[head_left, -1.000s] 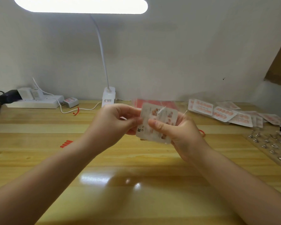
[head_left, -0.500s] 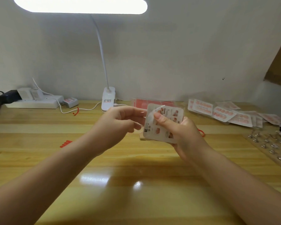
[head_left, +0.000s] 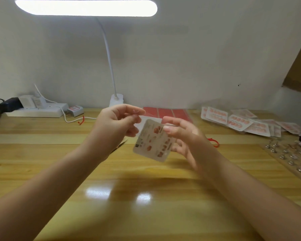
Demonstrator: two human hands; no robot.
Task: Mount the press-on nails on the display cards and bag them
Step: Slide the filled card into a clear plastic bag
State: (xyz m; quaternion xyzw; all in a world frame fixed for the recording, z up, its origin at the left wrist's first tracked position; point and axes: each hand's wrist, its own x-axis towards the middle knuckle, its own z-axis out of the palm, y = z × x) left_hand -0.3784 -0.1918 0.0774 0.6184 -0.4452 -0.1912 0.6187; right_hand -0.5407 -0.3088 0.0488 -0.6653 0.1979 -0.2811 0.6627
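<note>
A white display card [head_left: 152, 141] with orange-pink press-on nails hangs tilted above the middle of the wooden table [head_left: 42, 153]. It looks wrapped in a clear bag, whose top flap [head_left: 141, 122] my left hand [head_left: 118, 123] pinches between thumb and fingertips. My right hand [head_left: 182, 136] is blurred; its thumb presses the card's upper right edge and its fingers lie behind the card. A pile of bagged nail cards [head_left: 240, 122] lies at the back right.
Red sheets [head_left: 165, 113] lie behind the hands. A wooden board with metal studs [head_left: 288, 157] sits at the right edge. The lamp base [head_left: 116, 100], a power strip [head_left: 36, 109] and cables line the wall. A red tie [head_left: 214, 142] and tweezers [head_left: 120, 145] lie nearby.
The card has tipped so its lower end swings down and left. My left hand has shifted to pinch the clear flap at the top, and my right hand's fingers have spread.
</note>
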